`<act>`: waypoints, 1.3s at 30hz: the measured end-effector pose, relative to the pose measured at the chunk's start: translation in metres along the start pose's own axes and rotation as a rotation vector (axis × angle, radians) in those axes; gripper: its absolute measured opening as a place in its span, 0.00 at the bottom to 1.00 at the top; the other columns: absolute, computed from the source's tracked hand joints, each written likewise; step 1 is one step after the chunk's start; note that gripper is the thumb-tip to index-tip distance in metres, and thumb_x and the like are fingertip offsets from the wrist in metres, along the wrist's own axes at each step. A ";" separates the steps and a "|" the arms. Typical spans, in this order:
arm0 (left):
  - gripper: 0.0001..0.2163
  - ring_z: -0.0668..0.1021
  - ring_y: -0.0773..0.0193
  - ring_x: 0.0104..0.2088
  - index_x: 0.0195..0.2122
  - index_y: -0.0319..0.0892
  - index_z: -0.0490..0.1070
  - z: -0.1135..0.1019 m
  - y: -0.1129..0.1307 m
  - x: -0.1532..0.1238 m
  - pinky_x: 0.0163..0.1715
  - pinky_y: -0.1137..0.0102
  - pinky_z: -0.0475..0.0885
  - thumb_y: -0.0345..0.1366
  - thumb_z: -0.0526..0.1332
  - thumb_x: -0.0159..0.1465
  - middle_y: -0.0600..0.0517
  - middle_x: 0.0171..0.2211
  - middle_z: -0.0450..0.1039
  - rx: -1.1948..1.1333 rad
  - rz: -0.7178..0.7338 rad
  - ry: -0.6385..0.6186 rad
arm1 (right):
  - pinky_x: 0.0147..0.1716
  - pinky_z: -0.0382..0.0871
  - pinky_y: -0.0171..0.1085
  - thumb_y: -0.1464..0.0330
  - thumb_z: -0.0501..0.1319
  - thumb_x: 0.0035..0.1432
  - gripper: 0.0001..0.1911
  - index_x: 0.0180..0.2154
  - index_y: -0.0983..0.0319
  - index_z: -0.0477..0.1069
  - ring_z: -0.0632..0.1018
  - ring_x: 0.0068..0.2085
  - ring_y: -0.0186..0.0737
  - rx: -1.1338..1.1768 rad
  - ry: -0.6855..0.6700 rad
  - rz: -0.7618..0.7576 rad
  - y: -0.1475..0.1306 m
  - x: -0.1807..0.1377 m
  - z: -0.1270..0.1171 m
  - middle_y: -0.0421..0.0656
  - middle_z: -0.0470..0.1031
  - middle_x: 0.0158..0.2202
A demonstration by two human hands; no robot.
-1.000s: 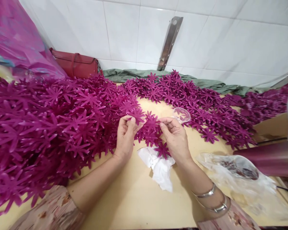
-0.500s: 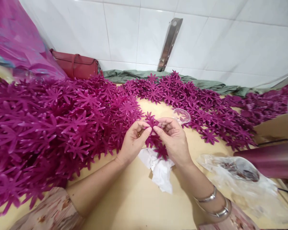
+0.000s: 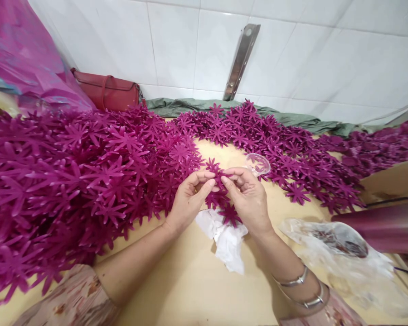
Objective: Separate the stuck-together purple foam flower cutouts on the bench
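Purple flower piece (image 3: 219,181) is up between left hand (image 3: 186,199) and right hand (image 3: 247,199), fingers (image 3: 206,189) of both pinched nearly closed on it, part of it hidden; my read: this one's mid-handling, not finished. Small cluster of flowers (image 3: 216,199) lies under and just nearer than the fingers, its nearest one over white tissue (image 3: 233,251), clear dish (image 3: 263,172) just beyond and right of the fingers. Worktop (image 3: 190,290) carries a big heap (image 3: 88,176) left of the fingers and a second heap (image 3: 268,133) beyond and to the right; can't tell which counts as done and which as left.
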State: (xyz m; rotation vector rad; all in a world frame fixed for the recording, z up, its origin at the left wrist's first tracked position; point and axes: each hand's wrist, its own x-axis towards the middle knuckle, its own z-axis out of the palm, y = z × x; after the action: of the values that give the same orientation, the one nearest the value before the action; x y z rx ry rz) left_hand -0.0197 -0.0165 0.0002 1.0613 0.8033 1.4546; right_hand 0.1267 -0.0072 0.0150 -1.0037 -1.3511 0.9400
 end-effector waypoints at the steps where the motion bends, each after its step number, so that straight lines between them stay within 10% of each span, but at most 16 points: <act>1: 0.15 0.81 0.66 0.35 0.43 0.42 0.76 0.000 0.000 0.000 0.43 0.69 0.76 0.46 0.71 0.61 0.52 0.38 0.78 -0.004 -0.004 -0.002 | 0.43 0.77 0.38 0.64 0.68 0.61 0.07 0.40 0.57 0.75 0.80 0.38 0.38 -0.020 -0.004 -0.028 0.000 -0.001 0.000 0.40 0.80 0.37; 16: 0.14 0.76 0.68 0.36 0.36 0.42 0.70 -0.001 0.000 -0.001 0.44 0.71 0.73 0.46 0.68 0.64 0.56 0.33 0.71 0.011 -0.009 0.039 | 0.58 0.72 0.46 0.67 0.65 0.66 0.04 0.40 0.58 0.79 0.80 0.51 0.43 -0.135 0.085 -0.234 0.000 -0.001 0.002 0.44 0.82 0.44; 28: 0.17 0.77 0.73 0.35 0.36 0.43 0.68 -0.008 -0.001 0.007 0.48 0.72 0.77 0.43 0.74 0.57 0.59 0.33 0.70 -0.239 -0.026 0.226 | 0.48 0.74 0.41 0.65 0.66 0.64 0.04 0.40 0.58 0.77 0.79 0.40 0.39 -0.097 0.221 -0.176 0.007 0.004 -0.007 0.41 0.78 0.37; 35: 0.14 0.77 0.71 0.36 0.38 0.44 0.69 -0.005 -0.002 0.004 0.48 0.71 0.75 0.44 0.71 0.62 0.57 0.34 0.72 -0.142 0.033 0.096 | 0.63 0.67 0.49 0.62 0.64 0.67 0.16 0.55 0.56 0.74 0.76 0.58 0.46 -0.231 0.110 -0.187 0.006 0.000 -0.003 0.47 0.77 0.58; 39: 0.13 0.76 0.69 0.36 0.38 0.43 0.70 -0.003 0.002 0.001 0.45 0.72 0.74 0.44 0.70 0.64 0.56 0.33 0.72 -0.063 0.040 -0.060 | 0.60 0.70 0.47 0.59 0.65 0.66 0.14 0.51 0.55 0.77 0.78 0.55 0.44 -0.116 0.030 -0.087 0.001 0.000 -0.002 0.45 0.80 0.53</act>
State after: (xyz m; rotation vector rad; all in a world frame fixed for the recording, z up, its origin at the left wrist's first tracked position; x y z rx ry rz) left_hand -0.0234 -0.0151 0.0009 1.0730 0.6934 1.4655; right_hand 0.1286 -0.0065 0.0140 -1.0345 -1.4255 0.7859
